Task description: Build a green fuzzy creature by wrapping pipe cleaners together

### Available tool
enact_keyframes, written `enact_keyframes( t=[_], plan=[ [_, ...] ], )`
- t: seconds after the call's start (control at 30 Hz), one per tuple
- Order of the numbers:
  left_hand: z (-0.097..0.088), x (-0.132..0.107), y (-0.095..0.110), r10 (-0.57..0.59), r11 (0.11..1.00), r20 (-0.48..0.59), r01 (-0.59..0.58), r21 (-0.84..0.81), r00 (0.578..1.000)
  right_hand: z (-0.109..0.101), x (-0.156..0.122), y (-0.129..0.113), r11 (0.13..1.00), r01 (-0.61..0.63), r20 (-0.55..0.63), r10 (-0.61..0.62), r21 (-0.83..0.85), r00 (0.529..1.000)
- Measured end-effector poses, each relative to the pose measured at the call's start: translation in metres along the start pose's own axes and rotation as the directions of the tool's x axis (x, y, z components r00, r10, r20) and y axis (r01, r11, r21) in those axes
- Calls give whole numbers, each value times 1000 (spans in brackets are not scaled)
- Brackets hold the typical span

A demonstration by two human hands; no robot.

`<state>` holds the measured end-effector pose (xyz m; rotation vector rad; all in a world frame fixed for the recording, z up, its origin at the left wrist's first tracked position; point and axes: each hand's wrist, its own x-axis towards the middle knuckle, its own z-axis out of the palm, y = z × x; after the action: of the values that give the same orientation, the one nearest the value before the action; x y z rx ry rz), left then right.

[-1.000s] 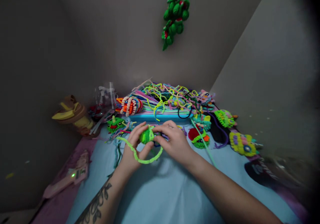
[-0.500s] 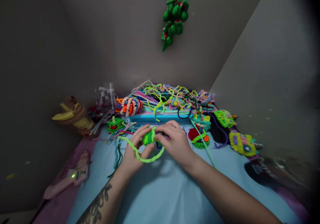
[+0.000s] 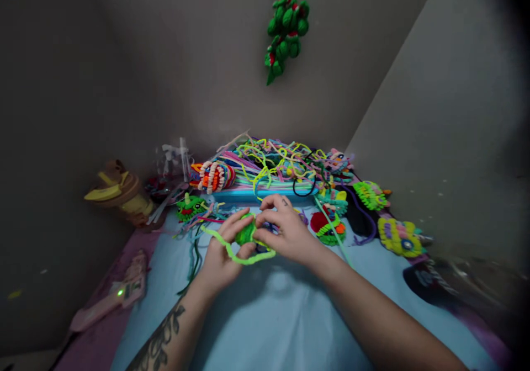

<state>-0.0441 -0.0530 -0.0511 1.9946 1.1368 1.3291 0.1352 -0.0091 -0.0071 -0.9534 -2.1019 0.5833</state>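
Head view: your left hand [image 3: 221, 259] grips a small, round, bright-green fuzzy piece [image 3: 245, 234], fingers curled over its far side, thumb at the near side. Your right hand [image 3: 290, 232] is at the piece's right edge, fingers bent, thumb and fingertips close together; can't tell whether they pinch the piece itself or a strand (too small, partly hidden). A lime-green fuzzy strand [image 3: 248, 260] curves loosely across your left hand and under the piece, toward your right thumb.

Piece is up off the light-blue cloth [image 3: 269, 321], on the near side of a long blue tray [image 3: 232, 196]. Tray is heaped with a tangle of multicoloured fuzzy stems [image 3: 248, 173]. Right of your right hand: a round red-and-green fuzzy figure [image 3: 321, 224]. Left of your left hand: a green horned fuzzy figure [image 3: 190, 208]. Far left: a pink handheld device [image 3: 99, 308], green light on. Green-and-red fuzzy garland [image 3: 286, 28] hangs above.
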Motion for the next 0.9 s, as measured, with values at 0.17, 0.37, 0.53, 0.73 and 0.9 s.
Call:
enact_keyframes(
  t=[0.17, 0.37, 0.53, 0.73, 0.9],
  plan=[
    [0, 1, 4, 39, 999, 36, -40, 26, 999, -4, 3, 4, 959, -194, 135, 169, 205, 976],
    [1, 2, 0, -110, 991, 6, 110, -81, 994, -8, 3, 10, 952, -195, 143, 164, 237, 976],
    [0, 5, -6, -222, 961, -111, 197, -196, 969, -22, 3, 11, 978, 75, 111, -98, 195, 989],
    [-1, 7, -5, -201, 980, -94, 200, -22, 975, -30, 3, 7, 976, 203, 134, -213, 82, 968],
    [1, 5, 4, -39, 976, 93, 18, 216, 995, -27, 1, 0, 880, -41, 120, -19, 474, 993]
  ],
)
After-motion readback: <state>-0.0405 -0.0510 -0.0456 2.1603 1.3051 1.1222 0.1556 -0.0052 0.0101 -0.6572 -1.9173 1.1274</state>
